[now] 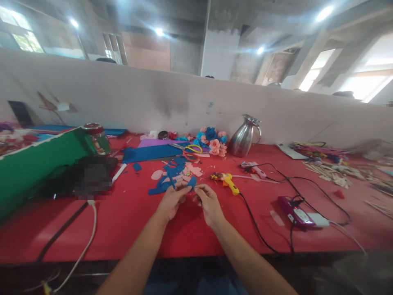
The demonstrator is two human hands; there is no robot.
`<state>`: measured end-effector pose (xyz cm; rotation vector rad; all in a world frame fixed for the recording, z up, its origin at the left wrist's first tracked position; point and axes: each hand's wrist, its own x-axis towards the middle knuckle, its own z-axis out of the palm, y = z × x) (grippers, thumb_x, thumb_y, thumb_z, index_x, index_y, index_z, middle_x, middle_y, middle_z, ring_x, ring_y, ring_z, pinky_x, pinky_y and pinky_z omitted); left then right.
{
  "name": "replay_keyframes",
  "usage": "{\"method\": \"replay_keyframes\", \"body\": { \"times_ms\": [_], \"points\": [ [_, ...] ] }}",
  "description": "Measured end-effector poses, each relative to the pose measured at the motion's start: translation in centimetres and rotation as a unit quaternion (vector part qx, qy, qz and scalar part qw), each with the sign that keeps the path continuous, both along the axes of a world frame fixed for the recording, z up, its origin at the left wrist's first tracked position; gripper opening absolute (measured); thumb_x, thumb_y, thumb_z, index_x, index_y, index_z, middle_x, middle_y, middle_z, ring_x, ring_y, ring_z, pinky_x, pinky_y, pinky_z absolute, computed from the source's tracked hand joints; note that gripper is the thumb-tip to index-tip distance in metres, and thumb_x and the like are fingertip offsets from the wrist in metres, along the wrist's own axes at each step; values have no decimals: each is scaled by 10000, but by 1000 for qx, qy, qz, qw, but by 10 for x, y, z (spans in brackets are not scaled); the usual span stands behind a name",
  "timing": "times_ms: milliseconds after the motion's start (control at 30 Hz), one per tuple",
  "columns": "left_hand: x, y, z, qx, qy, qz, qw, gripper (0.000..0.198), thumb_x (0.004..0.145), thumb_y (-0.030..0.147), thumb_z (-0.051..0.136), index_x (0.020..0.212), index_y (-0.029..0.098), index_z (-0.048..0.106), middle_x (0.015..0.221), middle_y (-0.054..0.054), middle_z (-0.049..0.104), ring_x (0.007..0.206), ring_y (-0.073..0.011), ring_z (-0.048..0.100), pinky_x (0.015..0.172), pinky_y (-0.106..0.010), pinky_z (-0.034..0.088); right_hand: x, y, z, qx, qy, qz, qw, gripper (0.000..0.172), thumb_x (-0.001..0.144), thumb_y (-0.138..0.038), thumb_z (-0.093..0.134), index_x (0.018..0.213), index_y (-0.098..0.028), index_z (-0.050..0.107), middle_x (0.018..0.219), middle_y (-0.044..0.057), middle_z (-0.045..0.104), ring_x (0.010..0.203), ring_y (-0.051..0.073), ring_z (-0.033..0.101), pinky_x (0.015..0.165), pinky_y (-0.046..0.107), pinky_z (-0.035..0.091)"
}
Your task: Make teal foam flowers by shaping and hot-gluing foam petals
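Above the red table, my left hand [172, 200] is closed, gripping a small blue piece of paper [192, 182] between thumb and fingers. A narrow blue strip [171, 179] rises beside that hand; whether the fingers hold it I cannot tell. My right hand [209, 201] pinches at the right edge of the same blue piece, its fingertips close to the left ones. Just beyond both hands lies a pile of blue and pink paper scraps [193, 169]. Scissors with red and yellow handles [194, 149] rest behind the pile, partly over blue sheets [147, 154].
Right of my hands lie a yellow glue gun [230, 183], a pink glue gun [257, 169] and a purple power strip [295, 212] with trailing cords. Behind stand paper flowers [215, 145] and a steel jug [242, 138]. A green box wall [46, 164] borders the left.
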<state>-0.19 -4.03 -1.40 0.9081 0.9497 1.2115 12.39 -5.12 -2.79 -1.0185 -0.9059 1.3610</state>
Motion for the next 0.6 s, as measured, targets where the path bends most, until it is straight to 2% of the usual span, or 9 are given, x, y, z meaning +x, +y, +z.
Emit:
{"method": "replay_keyframes", "body": {
  "times_ms": [100,200,333,400,467,500,533,567,600],
  "points": [
    [-1,0,-1,-2,31,-16,999,250,549,312,784,679,139,657,542,38,525,402,-26,296,409,-201,180,3,-1,2,19,-42,16,999,215,685,-377,637,797,-198,595,682,-29,597,502,87,503,433,196,301],
    [-1,0,-2,2,76,-41,996,215,550,296,775,647,139,664,568,12,569,437,-49,367,421,-206,207,5,-1,1,75,-115,-7,990,196,705,-380,629,747,-191,603,649,-25,581,528,106,499,507,224,381],
    [-2,1,-5,20,111,-25,993,221,579,342,750,632,144,669,519,21,549,425,-55,348,429,-210,209,21,4,-4,107,-217,8,970,224,762,-410,551,734,-198,618,642,-4,600,544,138,520,544,258,413],
    [-3,3,-8,27,134,-2,991,223,582,353,738,651,147,684,494,24,545,418,-64,358,433,-212,228,45,11,-2,115,-302,-7,946,244,771,-417,528,801,-202,639,722,26,651,621,169,566,593,281,431],
    [-3,5,-12,43,164,29,985,215,590,355,718,664,154,704,509,8,585,448,-93,429,457,-220,290,78,24,2,125,-429,-108,888,221,741,-360,567,865,-198,651,909,72,678,872,224,585,728,312,423],
    [-3,7,-14,56,182,42,981,206,596,353,706,666,159,714,542,-7,623,490,-118,486,488,-231,335,96,32,5,102,-479,-155,858,229,700,-319,601,881,-187,649,971,96,670,955,251,564,750,323,409],
    [-3,8,-16,73,203,52,975,193,604,348,693,668,168,725,586,-22,660,547,-148,539,531,-249,378,112,40,6,60,-511,-170,840,236,654,-279,630,868,-179,649,974,110,668,976,267,555,741,323,400],
    [-3,10,-18,90,227,57,968,179,610,338,681,673,179,735,630,-33,690,605,-176,578,577,-268,408,126,48,8,8,-525,-149,838,211,602,-241,657,803,-177,648,905,108,676,938,270,566,706,315,395],
    [-4,11,-20,106,253,60,960,167,611,325,674,683,191,743,661,-36,708,645,-196,600,612,-283,423,137,56,9,-10,-525,-125,842,156,553,-209,678,700,-175,639,772,92,676,844,262,588,652,302,388]
  ]
}}
